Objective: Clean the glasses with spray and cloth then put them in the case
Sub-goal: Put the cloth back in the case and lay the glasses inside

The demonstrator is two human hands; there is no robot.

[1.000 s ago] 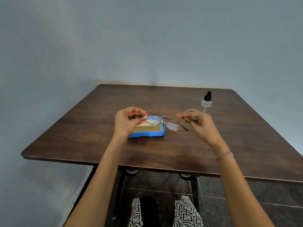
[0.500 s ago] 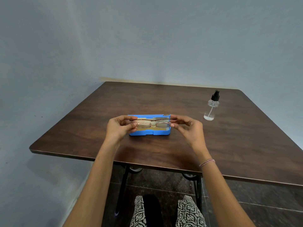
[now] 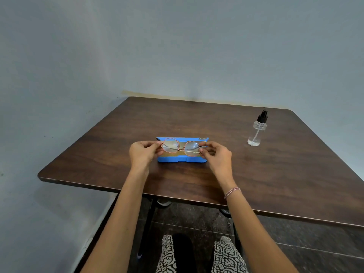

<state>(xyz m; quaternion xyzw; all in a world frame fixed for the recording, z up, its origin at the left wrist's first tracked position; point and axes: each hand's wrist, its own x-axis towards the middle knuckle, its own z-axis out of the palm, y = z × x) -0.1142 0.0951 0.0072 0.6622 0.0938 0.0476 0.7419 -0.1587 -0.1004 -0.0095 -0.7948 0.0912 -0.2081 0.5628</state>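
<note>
Fingers (image 3: 153, 144) of the left hand (image 3: 142, 155) pinch the left end of the glasses (image 3: 171, 145), and the right hand (image 3: 217, 157) pinches the right end in the same way. Both grips are fingertip pinches closed on the thin metal frame. The glasses sit just over the open blue case (image 3: 181, 159) at the middle of the table (image 3: 285, 180), with the temples apparently folded. Contact with the case cannot be confirmed. The tan layer inside may be cloth or lining. The spray bottle (image 3: 257, 133) stands well apart, far right. Hazards: uneven lowering could catch a lens rim on the case wall, fingertips may smear the lenses, and an unfolded temple would prevent seating.
</note>
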